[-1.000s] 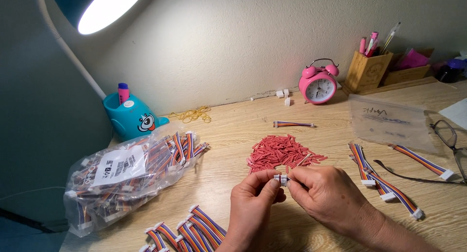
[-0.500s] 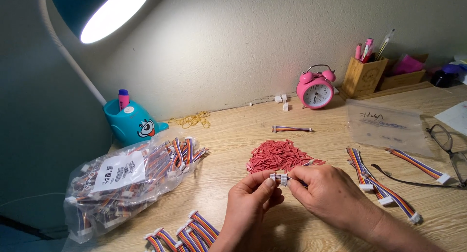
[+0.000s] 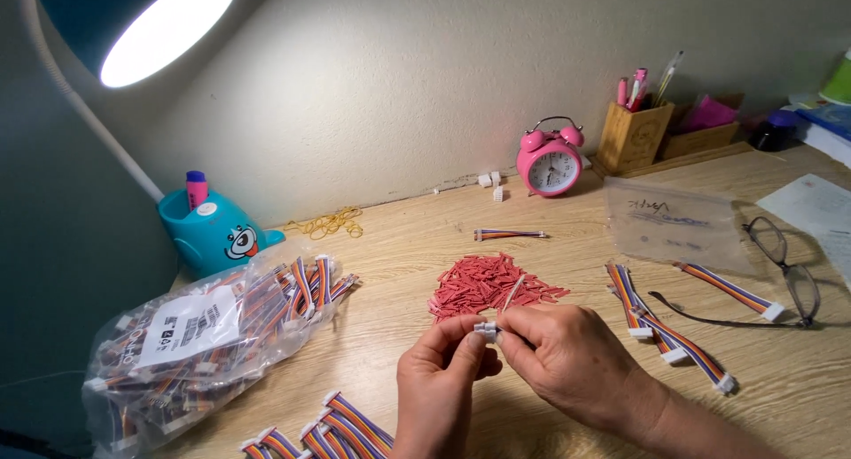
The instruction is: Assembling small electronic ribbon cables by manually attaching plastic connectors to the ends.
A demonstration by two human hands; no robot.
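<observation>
Your tabletop (image 3: 567, 219) of pale wood runs to the wall at its far edge, under the lit desk lamp (image 3: 133, 24) at the far left corner. Toward the left edge lies a clear bag (image 3: 191, 335) stuffed with striped ribbon cables, and more loose cable bundles (image 3: 328, 428) sit at the near edge. An empty clear pouch (image 3: 678, 224) lies toward the right, with eyeglasses (image 3: 784, 268) beside it and a few ribbon cables (image 3: 669, 326) between them and your hands. At the far edge stand a teal pen holder (image 3: 213, 233), a pink alarm clock (image 3: 550, 162) and a wooden pen box (image 3: 634, 135). In the middle of the tabletop is a heap of red tubes (image 3: 487, 286). Just on the near side of that heap, your left hand (image 3: 439, 388) and right hand (image 3: 567, 361) meet fingertip to fingertip, both pinched closed on a small white connector (image 3: 487, 329). The connector lies right between the two grips, equally near each hand, and a thin pale strand (image 3: 512, 292) rises from it, slanting away toward the far right over the red heap. What its far end is joined to, you cannot tell.
</observation>
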